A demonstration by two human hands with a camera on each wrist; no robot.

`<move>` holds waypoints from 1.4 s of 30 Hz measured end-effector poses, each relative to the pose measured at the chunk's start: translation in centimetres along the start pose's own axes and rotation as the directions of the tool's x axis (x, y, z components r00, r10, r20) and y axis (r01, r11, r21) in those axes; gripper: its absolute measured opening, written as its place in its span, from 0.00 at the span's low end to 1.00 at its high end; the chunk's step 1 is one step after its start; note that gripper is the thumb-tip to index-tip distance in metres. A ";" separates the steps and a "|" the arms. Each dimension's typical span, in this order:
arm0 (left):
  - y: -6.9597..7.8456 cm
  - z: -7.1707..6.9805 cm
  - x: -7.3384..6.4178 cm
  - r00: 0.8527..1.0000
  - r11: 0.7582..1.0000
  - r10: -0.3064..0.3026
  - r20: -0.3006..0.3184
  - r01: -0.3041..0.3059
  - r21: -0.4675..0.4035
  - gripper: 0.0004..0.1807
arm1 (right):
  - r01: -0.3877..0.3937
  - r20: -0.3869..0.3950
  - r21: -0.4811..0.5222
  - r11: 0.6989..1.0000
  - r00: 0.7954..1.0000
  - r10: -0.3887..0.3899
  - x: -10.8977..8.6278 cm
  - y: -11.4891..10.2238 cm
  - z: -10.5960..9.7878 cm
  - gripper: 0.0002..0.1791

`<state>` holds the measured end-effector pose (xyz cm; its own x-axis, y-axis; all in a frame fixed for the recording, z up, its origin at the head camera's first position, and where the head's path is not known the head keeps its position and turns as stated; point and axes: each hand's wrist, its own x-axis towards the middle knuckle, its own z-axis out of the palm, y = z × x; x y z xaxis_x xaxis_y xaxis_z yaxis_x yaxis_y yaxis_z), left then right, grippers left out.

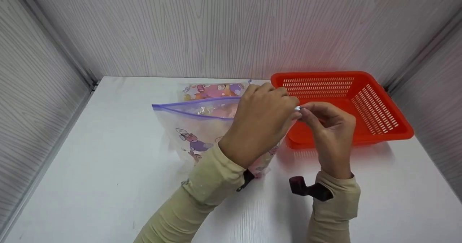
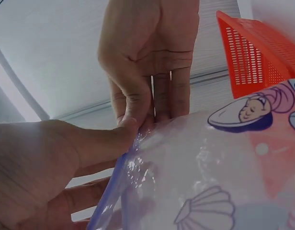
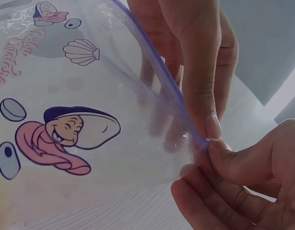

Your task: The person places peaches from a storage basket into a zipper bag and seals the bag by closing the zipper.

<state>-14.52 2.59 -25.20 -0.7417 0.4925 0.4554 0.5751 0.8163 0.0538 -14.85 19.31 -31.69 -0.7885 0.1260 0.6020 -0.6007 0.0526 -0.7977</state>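
A clear zip bag (image 1: 196, 138) with purple zip strips and printed cartoon shells stands on the white table, its mouth parted at the left end. My left hand (image 1: 261, 118) pinches the zip near the bag's right end, back of the hand toward the head camera. At that same corner my right hand (image 1: 330, 127) pinches the zip's tip between thumb and fingers. Close up in the right wrist view, the right hand (image 3: 243, 177) and left hand (image 3: 200, 62) meet at the purple zip (image 3: 159, 62). Something shiny lies inside the bag, too unclear to name.
Behind the bag lies another printed bag (image 1: 216, 89) with colourful cartoon figures. A red plastic basket (image 1: 388, 107) with slotted walls stands at the right, close behind my right hand. Wood-grain panels (image 1: 173, 30) enclose the white table (image 1: 108, 156) at the back and sides.
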 end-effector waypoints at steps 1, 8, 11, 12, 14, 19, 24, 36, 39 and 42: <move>0.0 0.1 0.1 1.000 1.000 -0.005 -0.026 0.005 -0.003 0.13 | 0.009 -0.008 -0.009 1.000 1.000 -0.009 0.0 0.0 0.1 0.07; 0.1 0.3 0.3 0.993 1.000 -0.018 -0.114 0.020 0.017 0.10 | 0.059 -0.023 -0.148 0.987 0.998 -0.063 -0.1 -0.2 0.9 0.07; 0.1 0.4 0.3 0.993 0.999 -0.028 -0.113 0.032 0.033 0.10 | 0.059 -0.035 -0.178 0.982 0.997 -0.067 -0.1 -0.2 1.1 0.06; 0.1 0.4 0.2 0.993 0.999 -0.030 -0.114 0.034 0.041 0.10 | 0.061 -0.041 -0.188 0.980 0.997 -0.070 -0.1 -0.2 1.1 0.06; 0.1 0.4 0.2 0.992 0.998 -0.028 -0.123 0.036 0.060 0.11 | 0.063 -0.051 -0.203 0.977 0.996 -0.075 0.0 -0.2 1.2 0.05; -0.3 0.4 -0.1 0.986 0.998 -0.023 -0.164 0.033 0.062 0.07 | 0.069 -0.054 -0.212 0.975 0.995 -0.082 -0.1 -0.2 1.2 0.05; -1.2 0.2 -0.6 0.986 0.999 -0.047 -0.159 0.049 0.008 0.03 | 0.045 -0.075 -0.189 0.981 0.995 -0.060 -0.1 -0.1 1.3 0.04; -3.8 -0.9 -2.5 0.977 0.993 -0.084 -0.196 0.065 -0.103 0.05 | 0.047 -0.075 -0.189 0.981 0.995 -0.062 0.1 -0.4 1.8 0.05; -4.3 -1.0 -3.0 0.969 0.990 -0.087 -0.231 0.058 -0.126 0.03 | 0.065 -0.069 -0.198 0.978 0.994 -0.080 0.1 -0.3 1.7 0.05; -4.8 -0.9 -3.5 0.963 0.988 -0.090 -0.253 0.055 -0.142 0.02 | 0.066 -0.066 -0.189 0.980 0.995 -0.080 -0.1 -0.2 1.7 0.05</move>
<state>-14.32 -3.30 -26.28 -0.6786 0.3244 0.6590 0.5768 0.7909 0.2047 -14.93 17.65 -31.53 -0.7277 0.1861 0.6602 -0.6158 0.2467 -0.7483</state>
